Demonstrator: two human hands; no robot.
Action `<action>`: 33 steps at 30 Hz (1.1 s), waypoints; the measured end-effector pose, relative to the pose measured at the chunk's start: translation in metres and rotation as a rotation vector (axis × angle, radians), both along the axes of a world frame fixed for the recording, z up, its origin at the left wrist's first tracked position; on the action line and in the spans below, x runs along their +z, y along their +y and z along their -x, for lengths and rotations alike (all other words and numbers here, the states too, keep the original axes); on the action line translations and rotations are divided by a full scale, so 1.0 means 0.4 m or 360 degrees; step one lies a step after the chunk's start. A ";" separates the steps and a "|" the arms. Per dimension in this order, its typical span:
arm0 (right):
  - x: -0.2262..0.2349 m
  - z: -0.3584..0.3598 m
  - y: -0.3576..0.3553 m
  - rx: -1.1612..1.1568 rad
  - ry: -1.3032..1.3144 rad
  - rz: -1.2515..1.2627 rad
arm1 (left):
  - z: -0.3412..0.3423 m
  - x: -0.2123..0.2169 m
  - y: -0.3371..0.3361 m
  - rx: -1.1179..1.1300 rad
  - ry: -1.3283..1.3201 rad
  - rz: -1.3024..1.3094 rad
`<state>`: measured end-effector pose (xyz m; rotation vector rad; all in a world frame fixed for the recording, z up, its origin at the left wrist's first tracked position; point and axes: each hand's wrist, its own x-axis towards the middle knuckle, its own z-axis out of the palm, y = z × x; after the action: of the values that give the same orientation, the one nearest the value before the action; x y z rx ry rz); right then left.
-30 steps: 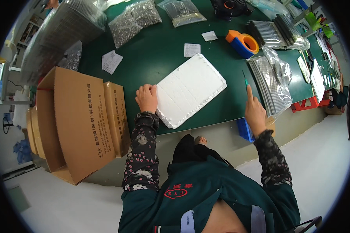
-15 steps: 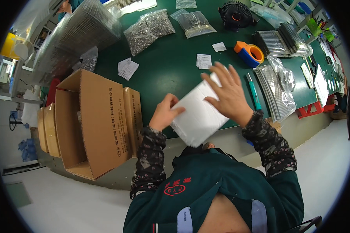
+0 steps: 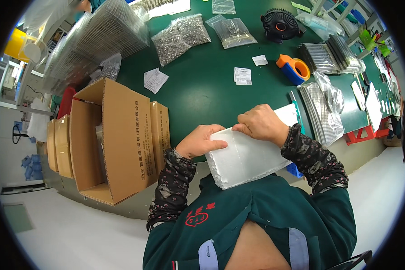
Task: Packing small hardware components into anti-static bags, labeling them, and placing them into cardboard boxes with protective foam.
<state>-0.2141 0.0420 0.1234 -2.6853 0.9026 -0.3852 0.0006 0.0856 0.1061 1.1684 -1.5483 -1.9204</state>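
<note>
White foam-sheet stack (image 3: 249, 157), ragged-edged, tilted, held off desk (image 3: 198, 85); clamped by left grip (image 3: 201, 141) and right grip (image 3: 262, 124) at upper edge.

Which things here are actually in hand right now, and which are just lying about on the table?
In hand:
- white foam stack, gripped by left hand and right hand

Lying about:
- open cardboard box
- orange tape dispenser
- small black fan
- bags of small metal parts
- paper slips
- green table

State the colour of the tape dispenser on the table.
Orange and blue tape dispenser, on the green table; head view shows it best.
</note>
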 end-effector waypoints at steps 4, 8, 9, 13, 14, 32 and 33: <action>-0.001 0.023 -0.019 0.0045 -0.0118 -0.0067 | 0.023 0.009 -0.005 0.0021 0.0025 0.0005; 0.004 0.049 -0.040 0.0095 -0.0127 -0.0103 | 0.047 0.022 -0.015 0.0027 -0.0006 0.0063; 0.005 0.056 -0.048 0.0098 -0.0129 -0.0103 | 0.054 0.024 -0.021 0.0030 -0.0009 0.0063; 0.006 0.082 -0.058 0.0136 -0.0143 -0.0108 | 0.082 0.039 -0.024 0.0046 -0.0029 0.0038; 0.007 0.087 -0.061 0.0147 -0.0149 -0.0114 | 0.087 0.043 -0.026 0.0044 -0.0034 0.0038; -0.032 0.131 -0.078 0.0255 -0.0407 -0.0207 | 0.134 0.039 -0.024 0.0110 0.0055 -0.0055; -0.038 0.130 -0.080 0.0251 -0.0407 -0.0211 | 0.135 0.032 -0.025 0.0107 0.0055 -0.0059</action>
<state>-0.2663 0.0100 0.1081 -2.4920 0.6154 -0.5942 -0.0533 0.0757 0.1191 1.1808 -1.4430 -1.9234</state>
